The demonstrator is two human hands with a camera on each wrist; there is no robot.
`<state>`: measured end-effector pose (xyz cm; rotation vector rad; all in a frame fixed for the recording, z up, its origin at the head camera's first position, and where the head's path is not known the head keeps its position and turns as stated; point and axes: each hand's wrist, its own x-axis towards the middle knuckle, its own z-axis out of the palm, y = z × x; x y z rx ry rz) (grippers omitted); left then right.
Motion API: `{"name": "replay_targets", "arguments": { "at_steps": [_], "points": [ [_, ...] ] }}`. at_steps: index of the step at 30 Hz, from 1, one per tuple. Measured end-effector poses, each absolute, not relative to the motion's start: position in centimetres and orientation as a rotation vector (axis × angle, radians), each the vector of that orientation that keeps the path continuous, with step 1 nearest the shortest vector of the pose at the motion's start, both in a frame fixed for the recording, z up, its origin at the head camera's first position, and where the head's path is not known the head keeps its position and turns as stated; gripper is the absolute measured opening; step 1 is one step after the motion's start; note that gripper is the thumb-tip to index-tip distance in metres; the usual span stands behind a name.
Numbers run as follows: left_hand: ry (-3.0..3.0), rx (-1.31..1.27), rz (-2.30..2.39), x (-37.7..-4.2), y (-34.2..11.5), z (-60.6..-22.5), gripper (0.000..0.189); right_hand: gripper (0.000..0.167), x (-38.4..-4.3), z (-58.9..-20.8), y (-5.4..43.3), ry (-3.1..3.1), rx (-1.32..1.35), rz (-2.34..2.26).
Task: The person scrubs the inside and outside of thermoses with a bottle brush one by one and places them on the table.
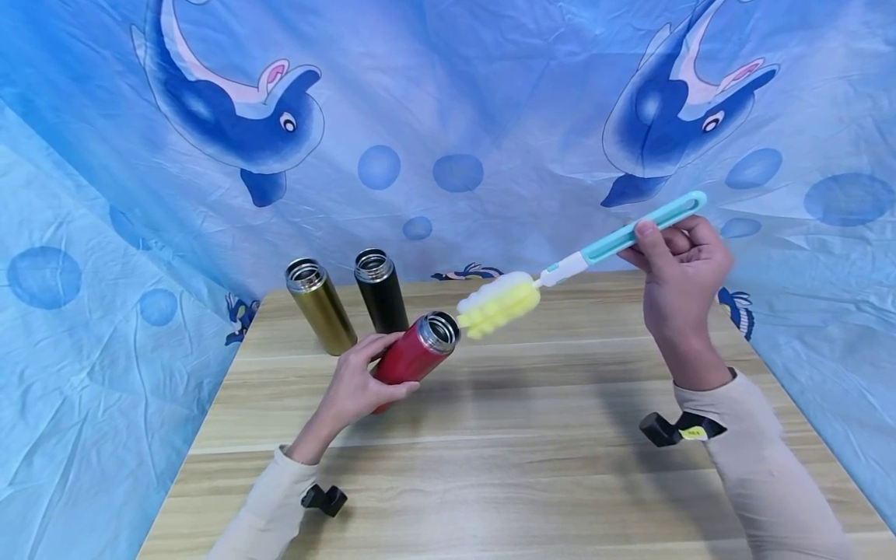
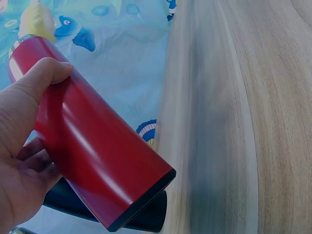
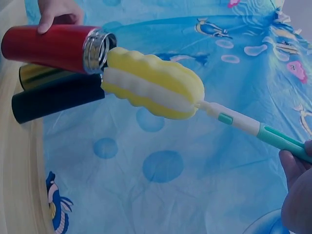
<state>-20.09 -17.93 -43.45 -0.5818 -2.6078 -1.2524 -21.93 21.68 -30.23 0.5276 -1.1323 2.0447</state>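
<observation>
My left hand point(image 1: 362, 383) grips a red thermos bottle point(image 1: 411, 359), lidless, its steel mouth tilted up to the right. In the left wrist view the thumb lies along the red bottle point(image 2: 97, 141) and its dark base shows. My right hand point(image 1: 682, 276) holds a bottle brush by its turquoise handle point(image 1: 644, 225). The yellow-and-white sponge head point(image 1: 500, 303) has its tip right at the bottle's mouth; in the right wrist view the sponge point(image 3: 153, 85) is outside the opening point(image 3: 100, 50). Whether the tip touches the rim, I cannot tell.
Behind the left hand stand a gold bottle point(image 1: 322, 307) and a black bottle point(image 1: 381, 292), both uncapped. They are on a wooden table point(image 1: 490, 467). Blue cloth point(image 1: 448, 117) with dolphin prints hangs at the back and sides.
</observation>
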Motion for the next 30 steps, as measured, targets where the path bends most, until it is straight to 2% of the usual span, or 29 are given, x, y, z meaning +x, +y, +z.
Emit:
{"name": "replay_targets", "arguments": {
  "at_steps": [30],
  "points": [
    [-2.620, -0.620, -1.192, -20.2, -17.1, -43.6, 0.074, 0.016, -22.5, -30.6, 19.9, -1.195, 0.538, 2.061]
  ]
}}
